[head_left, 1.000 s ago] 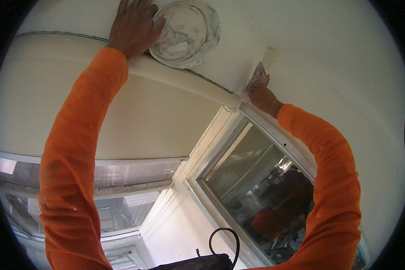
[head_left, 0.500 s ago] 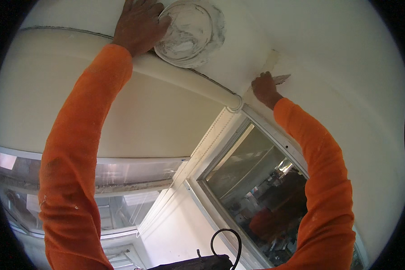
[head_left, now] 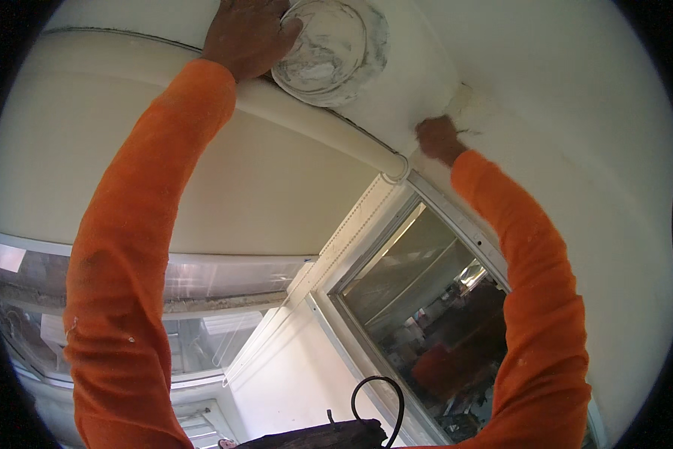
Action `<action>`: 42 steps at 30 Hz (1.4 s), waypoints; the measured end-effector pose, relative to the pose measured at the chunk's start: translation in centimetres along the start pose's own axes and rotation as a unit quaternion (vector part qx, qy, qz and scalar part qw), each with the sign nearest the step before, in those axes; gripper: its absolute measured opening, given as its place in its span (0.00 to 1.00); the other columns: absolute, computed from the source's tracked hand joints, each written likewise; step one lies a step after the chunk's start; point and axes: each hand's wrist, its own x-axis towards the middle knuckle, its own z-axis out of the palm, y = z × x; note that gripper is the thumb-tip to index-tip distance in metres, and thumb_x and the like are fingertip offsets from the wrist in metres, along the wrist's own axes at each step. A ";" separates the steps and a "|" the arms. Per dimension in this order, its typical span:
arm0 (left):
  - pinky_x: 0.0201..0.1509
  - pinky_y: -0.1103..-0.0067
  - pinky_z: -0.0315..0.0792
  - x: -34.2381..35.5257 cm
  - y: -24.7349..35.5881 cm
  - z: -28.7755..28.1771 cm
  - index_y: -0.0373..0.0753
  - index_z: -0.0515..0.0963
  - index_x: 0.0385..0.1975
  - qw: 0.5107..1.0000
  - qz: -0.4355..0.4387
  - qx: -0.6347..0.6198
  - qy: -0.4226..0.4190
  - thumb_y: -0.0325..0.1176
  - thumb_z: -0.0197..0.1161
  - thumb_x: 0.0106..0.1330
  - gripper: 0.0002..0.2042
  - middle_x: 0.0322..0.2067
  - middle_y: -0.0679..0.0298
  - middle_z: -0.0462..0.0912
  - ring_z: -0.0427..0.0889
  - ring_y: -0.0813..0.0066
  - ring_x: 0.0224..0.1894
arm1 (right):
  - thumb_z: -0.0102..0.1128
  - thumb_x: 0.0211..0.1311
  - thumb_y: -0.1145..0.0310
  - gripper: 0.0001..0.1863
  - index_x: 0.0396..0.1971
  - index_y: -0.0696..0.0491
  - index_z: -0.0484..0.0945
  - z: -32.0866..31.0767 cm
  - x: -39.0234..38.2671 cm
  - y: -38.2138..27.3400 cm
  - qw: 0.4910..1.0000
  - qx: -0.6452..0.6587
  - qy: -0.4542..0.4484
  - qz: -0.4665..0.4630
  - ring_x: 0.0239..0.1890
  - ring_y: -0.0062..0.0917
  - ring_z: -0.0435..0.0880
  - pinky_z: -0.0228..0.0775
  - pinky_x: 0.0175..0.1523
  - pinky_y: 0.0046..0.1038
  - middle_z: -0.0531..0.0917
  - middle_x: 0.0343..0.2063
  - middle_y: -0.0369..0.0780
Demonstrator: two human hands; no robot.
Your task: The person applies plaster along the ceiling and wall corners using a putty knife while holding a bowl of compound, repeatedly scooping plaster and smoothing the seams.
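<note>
Left hand [head_left: 248, 31] gripped the round, plaster-smeared white tub [head_left: 330, 46]; right hand [head_left: 439, 138] pressed closed at the half-filled cracked patch [head_left: 467, 105] on the white wall, smoothing left.

You have 2 hands up, the left hand [head_left: 248, 34] and the right hand [head_left: 439, 139], both in 2 orange sleeves [head_left: 138, 247]. You see 1 round plaster-smeared tub [head_left: 332, 46], 1 window [head_left: 433, 299] and 1 black cable loop [head_left: 377, 400].
</note>
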 end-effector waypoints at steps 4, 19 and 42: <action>0.76 0.59 0.37 -0.7 -0.6 0.4 0.28 0.76 0.49 1.000 0.003 -0.003 0.006 0.42 0.51 0.65 0.23 0.69 0.50 0.55 0.48 0.55 0.73 | 0.59 0.55 0.67 0.08 0.33 0.50 0.83 -2.7 -1.2 -5.2 0.996 0.018 -0.078 -0.047 0.40 0.33 0.85 0.72 0.45 0.37 0.86 0.35 0.40; 0.76 0.60 0.37 -0.5 -0.8 -0.2 0.29 0.77 0.48 1.000 0.000 -0.005 0.004 0.43 0.54 0.63 0.22 0.69 0.50 0.55 0.48 0.54 0.73 | 0.58 0.58 0.65 0.11 0.38 0.51 0.83 -2.6 -1.3 -4.5 0.996 0.055 -0.057 -0.036 0.40 0.34 0.85 0.71 0.44 0.39 0.85 0.34 0.41; 0.75 0.59 0.39 -0.6 0.0 0.1 0.28 0.77 0.48 1.000 0.013 0.016 -0.009 0.42 0.54 0.64 0.22 0.69 0.49 0.55 0.47 0.55 0.73 | 0.62 0.52 0.66 0.05 0.29 0.43 0.84 -0.9 -0.3 -1.5 0.975 -0.049 0.025 -0.216 0.40 0.26 0.81 0.60 0.58 0.36 0.84 0.29 0.33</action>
